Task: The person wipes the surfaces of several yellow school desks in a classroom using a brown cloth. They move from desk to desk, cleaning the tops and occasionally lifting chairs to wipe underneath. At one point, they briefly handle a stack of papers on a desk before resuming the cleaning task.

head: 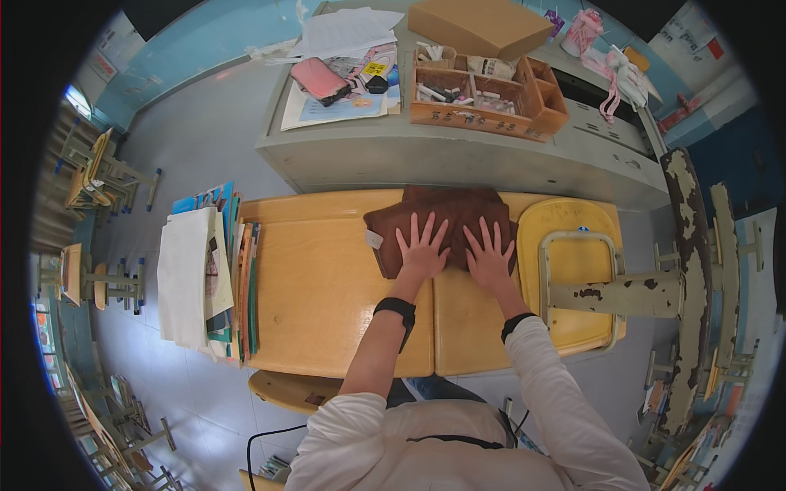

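Note:
A dark brown cloth (393,228), creased and partly folded, lies across the back of two yellow desks (331,288) pushed side by side. A small pale tag shows at the cloth's left edge. My left hand (422,248) rests flat on the left half of the cloth, fingers spread. On its right half my right hand (489,250) lies palm down with the fingers apart. Neither hand grips anything. What is under the palms is hidden.
Books and papers (196,276) are stacked at the desks' left end. An upturned yellow chair (565,270) lies on the right. Behind stands a grey metal lectern (381,150) with a wooden chalk box (485,116), a cardboard box (479,27) and a pink pouch (319,80).

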Action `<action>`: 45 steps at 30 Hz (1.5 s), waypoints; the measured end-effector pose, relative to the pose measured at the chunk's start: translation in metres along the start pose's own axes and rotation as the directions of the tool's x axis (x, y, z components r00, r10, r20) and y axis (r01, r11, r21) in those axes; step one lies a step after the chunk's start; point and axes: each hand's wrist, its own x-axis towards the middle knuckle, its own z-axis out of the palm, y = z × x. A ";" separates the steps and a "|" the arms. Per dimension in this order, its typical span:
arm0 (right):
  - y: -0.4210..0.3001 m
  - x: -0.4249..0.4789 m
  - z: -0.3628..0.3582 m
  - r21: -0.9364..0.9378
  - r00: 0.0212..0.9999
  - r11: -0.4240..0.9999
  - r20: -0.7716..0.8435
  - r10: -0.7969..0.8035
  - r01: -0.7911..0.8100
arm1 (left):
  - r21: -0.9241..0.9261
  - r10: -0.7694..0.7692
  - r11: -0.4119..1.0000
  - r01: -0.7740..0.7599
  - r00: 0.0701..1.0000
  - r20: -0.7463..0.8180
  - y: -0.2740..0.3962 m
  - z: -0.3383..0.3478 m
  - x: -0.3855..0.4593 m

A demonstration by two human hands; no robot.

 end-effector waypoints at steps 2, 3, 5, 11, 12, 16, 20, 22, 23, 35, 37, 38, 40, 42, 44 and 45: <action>0.000 0.011 0.001 -0.013 1.000 1.000 0.007 0.024 -0.024 | -0.008 -0.016 1.000 0.016 1.000 0.018 0.002 -0.004 0.010; -0.002 0.017 0.001 -0.014 0.999 0.999 0.009 0.034 -0.034 | -0.002 -0.019 1.000 0.019 1.000 0.016 0.001 -0.005 0.014; -0.004 0.025 0.000 -0.020 0.999 0.999 0.021 0.047 -0.047 | 0.009 -0.024 1.000 0.024 1.000 0.012 0.002 -0.006 0.021; -0.005 0.038 0.006 -0.043 0.997 0.997 -0.014 0.070 -0.071 | 0.048 -0.021 0.999 0.021 1.000 -0.009 0.002 -0.008 0.034; -0.005 0.041 0.006 -0.044 0.997 0.997 -0.034 0.067 -0.069 | 0.064 -0.019 0.998 0.019 1.000 -0.002 0.002 -0.008 0.035; -0.007 0.039 0.007 -0.055 0.997 0.996 -0.037 0.065 -0.067 | 0.118 -0.013 0.993 0.017 0.999 -0.035 -0.001 -0.003 0.035; -0.001 0.037 0.012 -0.020 0.995 0.998 -0.084 0.053 -0.055 | 0.134 0.037 0.990 -0.035 0.999 -0.012 0.002 -0.006 0.021; -0.004 0.026 0.016 0.003 0.995 1.000 -0.094 0.024 -0.024 | 0.143 0.032 0.989 -0.034 0.999 0.017 0.000 -0.005 0.009; -0.006 0.018 0.016 0.006 0.994 1.000 -0.109 0.004 -0.004 | 0.146 0.030 0.989 -0.034 0.999 0.030 -0.001 -0.004 0.004; -0.022 -0.057 0.018 0.030 0.992 0.996 -0.095 -0.084 0.087 | 0.173 -0.010 0.985 -0.005 0.996 0.084 0.008 0.018 -0.073; -0.020 -0.068 0.019 0.025 0.994 0.996 -0.077 -0.084 0.086 | 0.170 -0.015 0.985 -0.003 0.994 0.109 0.011 0.019 -0.083; -0.019 -0.069 0.019 0.030 0.994 0.996 -0.070 -0.082 0.084 | 0.169 -0.013 0.986 -0.005 0.994 0.105 0.011 0.018 -0.086; -0.020 -0.079 0.020 0.041 0.996 0.996 -0.043 -0.080 0.082 | 0.168 -0.020 0.986 0.001 0.994 0.111 0.012 0.020 -0.094; -0.022 -0.086 0.020 0.037 0.997 0.996 -0.029 -0.076 0.077 | 0.180 -0.033 0.984 0.011 0.992 0.120 0.013 0.021 -0.098; -0.023 -0.092 0.021 0.036 0.996 0.996 -0.033 -0.079 0.080 | 0.184 -0.044 0.983 0.019 0.990 0.135 0.014 0.021 -0.105; -0.024 -0.096 0.022 0.037 0.996 0.996 -0.035 -0.085 0.087 | 0.184 -0.052 0.983 0.024 0.988 0.146 0.015 0.022 -0.110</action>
